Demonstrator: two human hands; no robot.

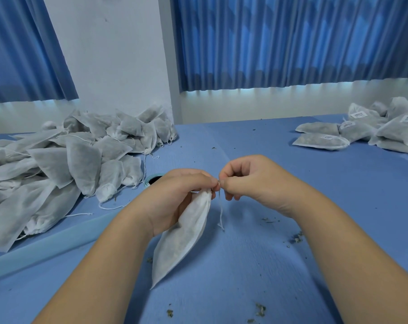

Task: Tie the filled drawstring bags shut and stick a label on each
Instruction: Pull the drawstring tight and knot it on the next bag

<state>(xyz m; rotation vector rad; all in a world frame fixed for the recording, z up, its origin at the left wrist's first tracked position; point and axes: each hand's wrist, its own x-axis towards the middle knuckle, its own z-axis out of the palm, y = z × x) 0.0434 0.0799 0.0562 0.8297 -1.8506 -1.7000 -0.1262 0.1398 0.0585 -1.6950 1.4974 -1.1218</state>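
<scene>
Nearest me, stray crumbs (260, 308) of filling dot the surface (245, 277). Just above it hangs the bag (184, 237), bottom corner pointing down, so I reckon its own weight drags the filling away from the neck. My left hand (175, 197) has its grip clamped round that gathered neck, fingers curled, holding the mouth bunched so nothing spills. My right hand (249, 181) has its grip pinched tight on the string (220, 211) right at the neck, knuckles almost touching the left, close in because a knot needs short, taut string. The loose end dangles between my wrists. My read: the tie is under way, not finished, and I see no label on this one. Further off on my left sits the heap (58, 164) of unlabelled bags, strings trailing, handy for that hand to draw from. Far right, well apart, the labelled bags (361, 132) lie flat, stickers up, so done and undone don't mix. Blue curtains (291, 38) behind.
</scene>
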